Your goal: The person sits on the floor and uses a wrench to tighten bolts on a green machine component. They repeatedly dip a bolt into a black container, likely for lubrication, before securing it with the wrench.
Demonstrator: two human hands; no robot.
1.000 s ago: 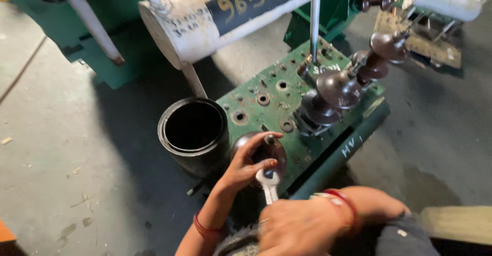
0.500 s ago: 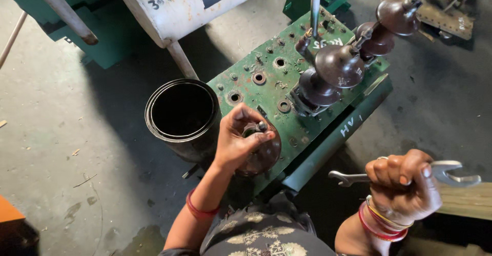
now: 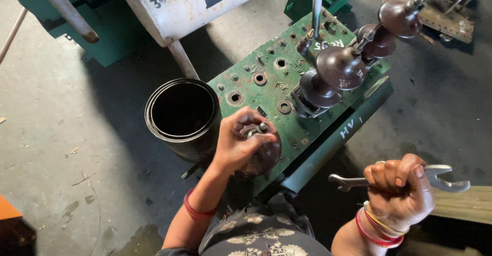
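In the head view, a green steel cover plate (image 3: 266, 89) is seen lying tilted across the concrete floor (image 3: 61, 123), its face dotted with bolt holes and rusty washers. The left hand (image 3: 237, 144) is cupped over a dark brown porcelain insulator (image 3: 265, 153) standing at the near corner of the plate, and the fingertips (image 3: 256, 125) are closed around the small metal stud (image 3: 260, 128) at its top. The right hand (image 3: 401, 189) is held well apart from the plate, out to the right and nearer the camera, and is clenched in a fist around the shank of a double open-ended spanner (image 3: 445, 178), whose two jaws stick out on either side of the fist. Red thread and bangles are worn on both wrists. Three larger brown insulators (image 3: 341, 67) are mounted in a row toward the far end of the plate, one behind the other, the farthest (image 3: 401, 18) reaching past the plate's edge. A grey metal rod (image 3: 317, 5) rises upright from the plate just beside them. A black open cylinder (image 3: 183, 113) (hollow, and dark inside) stands on the floor touching the left edge of the plate, just beside the left forearm. A white drum (image 3: 174, 5) on a slanted leg is seen beyond it at the top, with green metalwork to its left. A wooden plank (image 3: 466, 205) lies at the right edge, behind the spanner.
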